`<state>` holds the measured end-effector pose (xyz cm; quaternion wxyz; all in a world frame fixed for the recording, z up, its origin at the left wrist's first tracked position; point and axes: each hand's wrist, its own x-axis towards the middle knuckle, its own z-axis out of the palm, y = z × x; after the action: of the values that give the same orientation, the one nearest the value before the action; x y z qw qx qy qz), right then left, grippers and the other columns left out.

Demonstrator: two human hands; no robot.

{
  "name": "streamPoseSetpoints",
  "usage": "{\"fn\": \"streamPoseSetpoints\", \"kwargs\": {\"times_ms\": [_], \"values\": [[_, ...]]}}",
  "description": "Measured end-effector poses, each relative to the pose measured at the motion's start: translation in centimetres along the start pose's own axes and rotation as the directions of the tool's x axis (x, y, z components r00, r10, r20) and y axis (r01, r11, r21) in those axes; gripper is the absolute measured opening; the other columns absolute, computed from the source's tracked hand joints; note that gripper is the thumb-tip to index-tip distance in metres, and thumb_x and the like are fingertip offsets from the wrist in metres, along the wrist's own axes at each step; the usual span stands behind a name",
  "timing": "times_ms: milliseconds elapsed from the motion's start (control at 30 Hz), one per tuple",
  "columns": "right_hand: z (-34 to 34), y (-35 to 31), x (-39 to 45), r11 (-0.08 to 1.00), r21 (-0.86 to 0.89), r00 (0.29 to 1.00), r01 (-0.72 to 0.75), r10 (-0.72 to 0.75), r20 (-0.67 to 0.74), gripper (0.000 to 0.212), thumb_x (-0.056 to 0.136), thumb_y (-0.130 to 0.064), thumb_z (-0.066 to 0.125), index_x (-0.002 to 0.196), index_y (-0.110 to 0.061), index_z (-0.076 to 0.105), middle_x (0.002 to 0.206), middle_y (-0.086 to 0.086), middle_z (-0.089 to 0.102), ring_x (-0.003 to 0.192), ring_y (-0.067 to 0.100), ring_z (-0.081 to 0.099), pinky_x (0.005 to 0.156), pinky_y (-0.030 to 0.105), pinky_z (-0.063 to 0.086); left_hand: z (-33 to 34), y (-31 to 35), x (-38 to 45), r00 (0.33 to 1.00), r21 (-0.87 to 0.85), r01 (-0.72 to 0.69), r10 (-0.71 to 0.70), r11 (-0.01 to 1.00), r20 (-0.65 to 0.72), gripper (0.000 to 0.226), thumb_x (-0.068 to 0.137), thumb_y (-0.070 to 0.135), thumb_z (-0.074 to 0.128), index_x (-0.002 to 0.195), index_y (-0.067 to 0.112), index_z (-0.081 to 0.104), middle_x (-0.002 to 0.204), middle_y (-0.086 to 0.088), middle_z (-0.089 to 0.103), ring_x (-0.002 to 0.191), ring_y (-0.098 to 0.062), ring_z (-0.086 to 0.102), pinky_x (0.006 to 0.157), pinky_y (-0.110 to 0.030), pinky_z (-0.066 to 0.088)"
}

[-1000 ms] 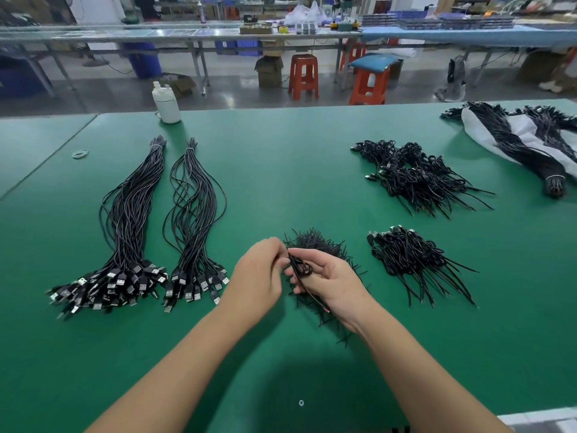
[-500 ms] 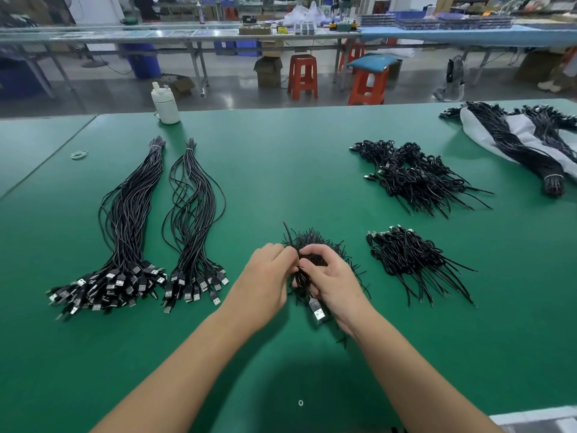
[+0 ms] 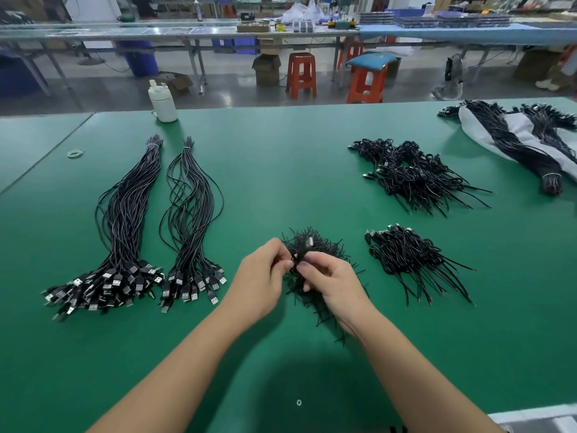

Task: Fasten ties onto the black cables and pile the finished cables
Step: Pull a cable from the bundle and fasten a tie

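The green counter [image 3: 281,170] carries two long cable bundles [image 3: 125,220] left of the hands and two tied-cable piles [image 3: 412,260] to their right. Above a heap of ties [image 3: 315,245], left hand [image 3: 262,279] and right hand [image 3: 337,285] each pinch one folded cable [image 3: 301,253], plug pointing away.

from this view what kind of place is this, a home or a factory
Most likely a factory assembly floor: long green worktable covered in bundled black USB cables, more workbenches behind, plastic stools along the aisle.
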<state>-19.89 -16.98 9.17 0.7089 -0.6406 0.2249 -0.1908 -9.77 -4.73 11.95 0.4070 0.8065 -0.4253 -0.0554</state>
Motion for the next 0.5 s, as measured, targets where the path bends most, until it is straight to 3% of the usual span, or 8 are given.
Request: {"fn": "streamPoseSetpoints", "kwargs": {"times_ms": [133, 233, 333, 500], "values": [[0.6, 0.1, 0.2, 0.997, 0.071, 1.0, -0.01, 0.012, -0.023, 0.013, 0.099, -0.01, 0.058, 0.096, -0.011, 0.071, 0.071, 0.003, 0.06, 0.064, 0.013, 0.054, 0.066, 0.023, 0.05, 0.4, 0.2, 0.0, 0.998, -0.025, -0.027, 0.026, 0.999, -0.06, 0.016, 0.094, 0.007, 0.058, 0.084, 0.017, 0.051, 0.072, 0.011, 0.054, 0.071, -0.003, 0.049, 0.064, -0.012, 0.036], [0.6, 0.2, 0.3, 1.0, -0.017, 0.999, -0.004, 0.003, -0.036, 0.021, 0.1, -0.014, 0.057, 0.088, -0.011, 0.074, 0.064, 0.006, 0.053, 0.06, 0.014, 0.049, 0.061, 0.026, 0.047, 0.7, -0.1, 0.0, 0.98, 0.091, -0.175, 0.182, 0.98, -0.076, 0.016, 0.091, 0.0, 0.058, 0.085, 0.014, 0.054, 0.077, 0.005, 0.052, 0.073, -0.009, 0.045, 0.068, -0.021, 0.037], [0.2, -0.2, 0.3, 0.998, 0.016, 0.998, -0.055, 0.055, 0.007, 0.025, 0.098, -0.02, 0.061, 0.087, -0.003, 0.074, 0.071, 0.014, 0.05, 0.063, 0.019, 0.045, 0.06, 0.026, 0.045, 1.0, -1.0, -0.1, 0.922, 0.307, -0.349, 0.383, 0.886, -0.056, 0.016, 0.083, -0.008, 0.058, 0.086, 0.007, 0.059, 0.082, -0.006, 0.054, 0.076, -0.026, 0.047, 0.071, -0.036, 0.039], [-0.1, -0.8, 0.0, 0.973, 0.135, 0.977, -0.187, 0.17, 0.126, 0.03, 0.098, -0.024, 0.061, 0.074, -0.013, 0.074, 0.069, 0.007, 0.054, 0.062, 0.016, 0.048, 0.058, 0.024, 0.05, 1.5, -2.1, -0.4, 0.817, 0.417, -0.508, 0.575, 0.754, -0.045, 0.028, 0.08, -0.007, 0.04, 0.088, 0.003, 0.065, 0.086, -0.01, 0.059, 0.078, -0.025, 0.041, 0.071, -0.032, 0.034]]}}
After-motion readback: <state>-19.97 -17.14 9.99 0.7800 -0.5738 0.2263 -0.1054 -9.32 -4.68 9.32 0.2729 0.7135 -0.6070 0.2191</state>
